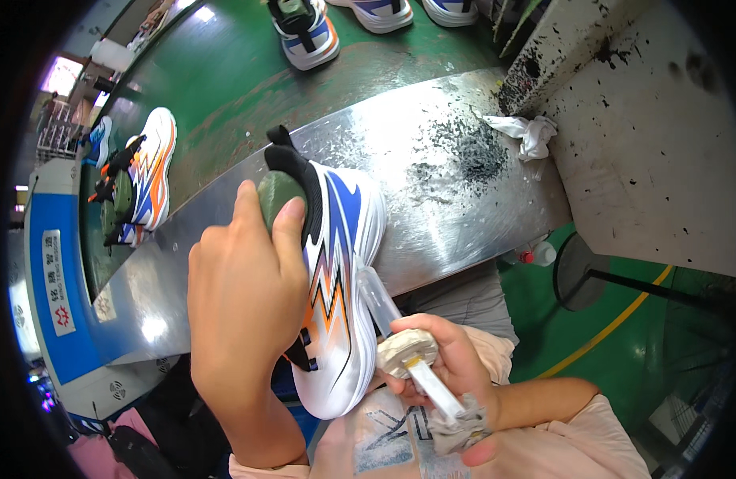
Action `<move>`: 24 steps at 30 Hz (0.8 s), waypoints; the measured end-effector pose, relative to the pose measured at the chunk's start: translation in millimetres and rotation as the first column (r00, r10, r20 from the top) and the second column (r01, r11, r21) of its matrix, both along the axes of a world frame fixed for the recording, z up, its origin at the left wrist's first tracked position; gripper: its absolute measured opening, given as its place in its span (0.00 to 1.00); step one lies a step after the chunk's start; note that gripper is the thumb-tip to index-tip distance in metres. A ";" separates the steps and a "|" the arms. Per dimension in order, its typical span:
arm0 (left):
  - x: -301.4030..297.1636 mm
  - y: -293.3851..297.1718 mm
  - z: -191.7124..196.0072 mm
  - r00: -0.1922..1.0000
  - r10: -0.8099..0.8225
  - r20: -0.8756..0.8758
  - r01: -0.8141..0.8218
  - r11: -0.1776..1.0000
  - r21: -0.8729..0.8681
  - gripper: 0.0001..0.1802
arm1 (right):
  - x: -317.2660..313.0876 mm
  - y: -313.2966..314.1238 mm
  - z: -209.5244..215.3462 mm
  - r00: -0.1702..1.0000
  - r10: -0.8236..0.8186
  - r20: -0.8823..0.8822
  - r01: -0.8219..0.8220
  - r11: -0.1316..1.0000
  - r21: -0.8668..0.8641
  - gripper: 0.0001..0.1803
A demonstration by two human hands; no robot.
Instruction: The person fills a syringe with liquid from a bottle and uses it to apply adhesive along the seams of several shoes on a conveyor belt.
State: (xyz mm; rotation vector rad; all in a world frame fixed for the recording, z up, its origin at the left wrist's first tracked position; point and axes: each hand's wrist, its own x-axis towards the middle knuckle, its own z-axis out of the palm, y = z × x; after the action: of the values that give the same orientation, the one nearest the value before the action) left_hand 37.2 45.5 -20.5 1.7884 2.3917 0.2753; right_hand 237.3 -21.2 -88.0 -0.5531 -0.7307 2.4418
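In front of me a white running shoe (353, 231) with blue, orange and black zigzag markings is tilted on its side, its toe toward my body. A dark green shoe last (280, 199) fills its opening. My left hand (244, 279) is closed around the last and the collar. Held in my right hand (459, 363) is a clear syringe (377, 295), wrapped in off-white material at its flange and plunger end. Its tip is at the line between the upper and the white sole; whether it touches cannot be made out.
A bare metal ledge (432, 223) with black stains runs alongside the green conveyor belt (224, 120). Another shoe on a last (152, 176) lies left, with more shoes (304, 36) at the far side. Crumpled white tissue (527, 136) lies by a stained grey panel (647, 144) at right.
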 end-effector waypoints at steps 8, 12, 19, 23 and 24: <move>-17.0 -48.9 -17.3 0.898 -0.437 -0.052 0.434 0.859 0.270 0.29 | 8.2 60.2 -26.6 0.876 -0.330 -0.352 0.133 0.866 -0.481 0.53; -65.1 -67.6 -8.3 0.769 -0.619 0.161 0.586 0.783 0.208 0.31 | -26.8 100.7 -32.1 0.898 -0.105 -0.427 -0.127 0.867 -0.482 0.52; -106.6 -144.5 -53.2 0.883 -0.421 -0.207 0.458 0.675 0.578 0.09 | -132.6 124.7 27.4 0.830 0.530 -0.173 -0.557 0.788 -0.262 0.64; -84.0 -173.0 -71.3 0.943 -0.270 -0.196 0.333 0.775 0.537 0.12 | -136.4 117.1 62.4 0.704 0.678 0.209 -0.693 0.721 -0.001 0.69; -78.3 -175.3 -76.8 0.952 -0.225 -0.209 0.304 0.778 0.550 0.14 | -135.9 112.6 74.5 0.652 0.673 0.349 -0.721 0.693 0.011 0.72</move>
State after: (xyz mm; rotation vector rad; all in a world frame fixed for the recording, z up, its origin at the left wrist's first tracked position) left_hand -41.1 -129.8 -97.3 2.4370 2.2379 0.9670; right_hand 101.5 91.4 -13.5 -0.7148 -1.4934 2.9880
